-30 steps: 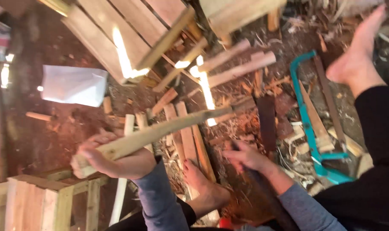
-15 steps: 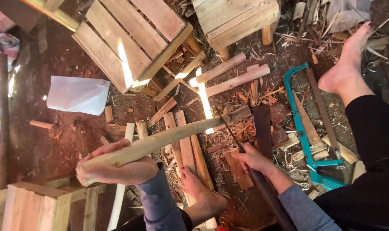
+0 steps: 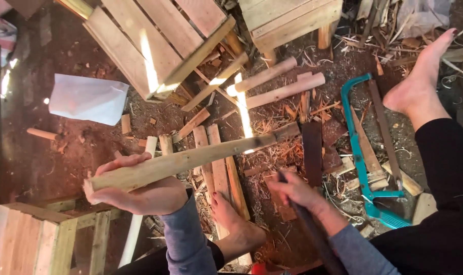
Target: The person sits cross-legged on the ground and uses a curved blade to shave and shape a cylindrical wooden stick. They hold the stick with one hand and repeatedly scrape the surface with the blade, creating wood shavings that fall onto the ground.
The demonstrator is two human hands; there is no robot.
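A: Gripping firmly: left hand (image 3: 139,191) is wrapped around the near end of a long pale wooden stick (image 3: 190,160), fingers curled over the top.

B: Stick position?

A: Held off the ground, tilted, running from the left hand up and to the right; its darker far end lies near a dark flat blade-like piece (image 3: 313,153) on the ground. Contact with the ground there: cannot tell.

B: Other hand?

A: Right hand (image 3: 297,192) closed around a dark handle (image 3: 313,234) of a tool; the working end is hidden behind the hand.

B: Surroundings?

A: Bare foot (image 3: 234,224) between the two hands, resting on flat wood slats. Teal bow saw (image 3: 366,158) lies to the right, well apart from the stick. Two peeled round pegs (image 3: 282,84) lie beyond, among shavings. Second bare foot (image 3: 420,86) upper right.
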